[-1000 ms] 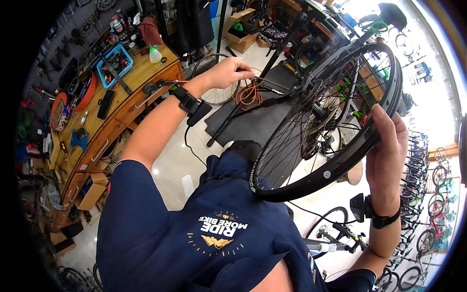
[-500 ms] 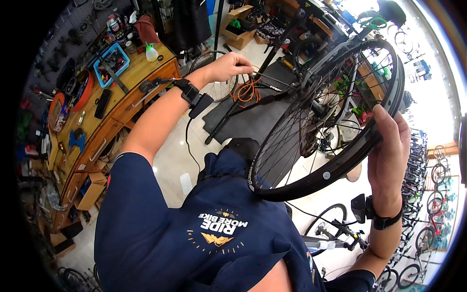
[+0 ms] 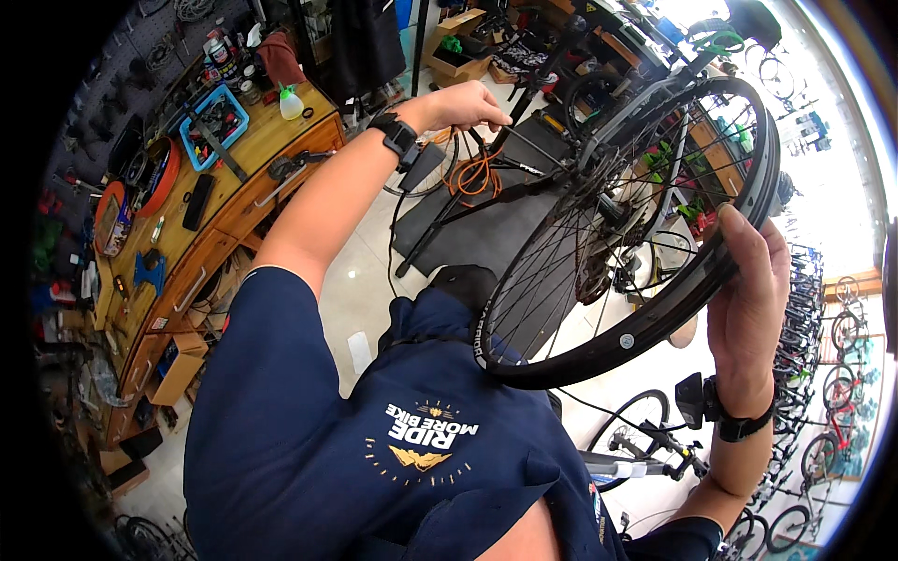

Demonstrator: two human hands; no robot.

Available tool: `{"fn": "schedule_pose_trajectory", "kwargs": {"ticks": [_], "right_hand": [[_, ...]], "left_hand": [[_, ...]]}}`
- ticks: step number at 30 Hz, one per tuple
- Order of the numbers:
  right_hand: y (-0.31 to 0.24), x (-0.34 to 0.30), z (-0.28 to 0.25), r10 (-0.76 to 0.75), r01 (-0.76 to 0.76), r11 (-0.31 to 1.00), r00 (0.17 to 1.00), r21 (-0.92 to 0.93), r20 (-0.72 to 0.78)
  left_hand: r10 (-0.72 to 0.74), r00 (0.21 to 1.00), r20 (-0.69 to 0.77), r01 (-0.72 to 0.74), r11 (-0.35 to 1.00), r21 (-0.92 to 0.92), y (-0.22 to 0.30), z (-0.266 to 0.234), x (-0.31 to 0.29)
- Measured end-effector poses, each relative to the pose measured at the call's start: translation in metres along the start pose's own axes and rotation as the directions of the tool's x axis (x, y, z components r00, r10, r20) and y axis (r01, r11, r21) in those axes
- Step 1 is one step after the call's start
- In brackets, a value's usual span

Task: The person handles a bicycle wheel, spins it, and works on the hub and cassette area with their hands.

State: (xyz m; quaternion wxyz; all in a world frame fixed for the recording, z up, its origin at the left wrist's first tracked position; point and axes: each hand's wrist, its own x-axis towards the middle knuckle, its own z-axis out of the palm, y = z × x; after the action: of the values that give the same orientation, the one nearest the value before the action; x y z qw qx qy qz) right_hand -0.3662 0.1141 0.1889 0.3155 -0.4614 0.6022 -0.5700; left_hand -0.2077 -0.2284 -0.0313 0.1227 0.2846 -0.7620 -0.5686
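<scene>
A bicycle wheel point(image 3: 580, 366) with a black rim and thin spokes stands tilted in front of me, at the rear of a grey bike frame point(image 3: 629, 110). My right hand point(image 3: 748, 304) grips its rim at the right side, thumb on top and fingers behind. My left hand point(image 3: 470, 105) is closed, out beyond the wheel's left side. Its fingertips pinch the end of a thin dark bar point(image 3: 538, 150) that slants down to the bike; its exact kind is unclear. Part of this hand's grip is hidden by its own fingers.
Below the bike are a dark mat point(image 3: 524, 262), black stand legs point(image 3: 430, 234) and a coiled orange cable point(image 3: 475, 176). A wooden workbench point(image 3: 267, 131) with a blue tray point(image 3: 245, 120) and tools runs along the left. Rows of bicycles point(image 3: 795, 346) stand at right.
My left hand has moved right and slightly up, and the bar's held end has swung with it. My right hand stays on the rim; the wheel looks almost unmoved.
</scene>
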Motion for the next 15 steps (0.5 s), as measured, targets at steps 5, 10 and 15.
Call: {"fn": "schedule_pose_trajectory", "kwargs": {"ticks": [5,10,15], "right_hand": [[-0.001,0.000,-0.003,0.034,-0.034,0.999,0.999,-0.017,0.004],[-0.006,0.001,-0.001,0.042,-0.042,0.999,0.999,-0.033,0.027],[-0.010,0.005,-0.003,0.080,-0.079,0.991,0.997,-0.107,0.013]], "left_hand": [[-0.124,0.992,-0.031,0.122,0.990,-0.068,0.016,0.013,0.010],[0.120,0.991,-0.054,-0.126,0.982,-0.137,0.063,0.111,0.013],[0.034,0.960,-0.279,-0.152,0.897,-0.415,0.046,0.131,0.004]]}}
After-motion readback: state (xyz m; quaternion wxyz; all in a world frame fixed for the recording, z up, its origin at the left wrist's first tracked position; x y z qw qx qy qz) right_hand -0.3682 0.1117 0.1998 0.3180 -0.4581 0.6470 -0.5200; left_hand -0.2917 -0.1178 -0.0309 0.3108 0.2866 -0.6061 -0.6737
